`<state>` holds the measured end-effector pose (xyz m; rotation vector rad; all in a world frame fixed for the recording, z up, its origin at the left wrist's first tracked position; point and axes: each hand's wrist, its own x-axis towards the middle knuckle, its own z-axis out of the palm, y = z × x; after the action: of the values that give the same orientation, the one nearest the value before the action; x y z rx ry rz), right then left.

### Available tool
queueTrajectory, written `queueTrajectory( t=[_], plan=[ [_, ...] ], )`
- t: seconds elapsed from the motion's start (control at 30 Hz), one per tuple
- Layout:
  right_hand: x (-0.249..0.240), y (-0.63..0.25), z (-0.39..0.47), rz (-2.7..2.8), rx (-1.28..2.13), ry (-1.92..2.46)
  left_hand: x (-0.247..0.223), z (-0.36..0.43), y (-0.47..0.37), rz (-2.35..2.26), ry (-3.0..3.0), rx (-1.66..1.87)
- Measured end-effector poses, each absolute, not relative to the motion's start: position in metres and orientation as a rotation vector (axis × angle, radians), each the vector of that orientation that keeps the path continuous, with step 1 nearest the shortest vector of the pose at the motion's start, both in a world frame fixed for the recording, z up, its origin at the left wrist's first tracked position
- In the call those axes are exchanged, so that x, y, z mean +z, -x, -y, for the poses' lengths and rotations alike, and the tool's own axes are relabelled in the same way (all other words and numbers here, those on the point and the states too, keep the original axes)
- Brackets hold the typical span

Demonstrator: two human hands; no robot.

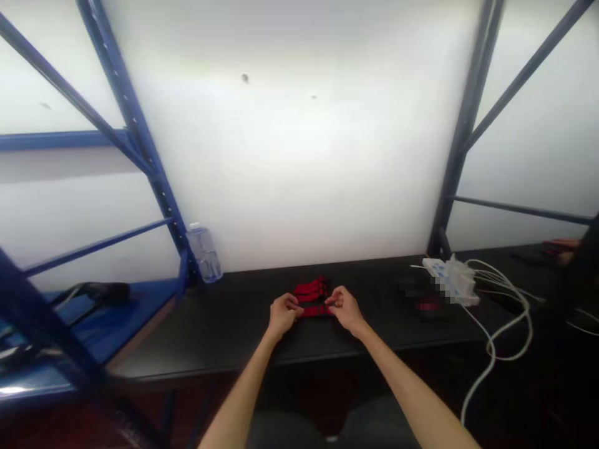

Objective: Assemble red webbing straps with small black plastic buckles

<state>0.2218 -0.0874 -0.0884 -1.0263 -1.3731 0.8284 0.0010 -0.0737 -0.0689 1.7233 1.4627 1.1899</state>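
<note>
A red and black strap (314,310) lies crosswise near the middle of the black tabletop (224,337). My left hand (283,315) pinches its left end, and its right end is between the fingertips of my right hand (345,308). Just behind this strap, past my fingertips, rests a small bundle of similar red and black straps (309,290). The fine detail of the strap between my hands is too small to make out.
A clear plastic bottle (204,254) stands at the back left by a blue rack post (135,118). On the right are a white power strip (438,269), looping white cables (528,318) and blurred dark items. Another person's hand (566,249) shows at the far right.
</note>
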Motion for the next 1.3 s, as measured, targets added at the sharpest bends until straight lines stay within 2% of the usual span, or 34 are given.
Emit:
queueTrajectory(
  t=[0.4,0.9,1.07,1.3],
  plan=[
    [-0.092,-0.219,0.077,1.456,0.340,1.312,-0.059,0.071,0.003,-1.589,-2.178,1.161],
    [-0.101,-0.230,0.063,1.438,0.292,1.404,-0.064,0.063,0.009,-1.626,-2.339,1.069],
    [-0.097,-0.230,0.066,1.454,0.281,1.420,-0.063,0.065,0.009,-1.609,-2.329,1.139],
    [-0.094,-0.223,0.071,1.625,0.122,1.384,-0.063,0.068,0.008,-1.617,-2.387,1.118]
  ],
)
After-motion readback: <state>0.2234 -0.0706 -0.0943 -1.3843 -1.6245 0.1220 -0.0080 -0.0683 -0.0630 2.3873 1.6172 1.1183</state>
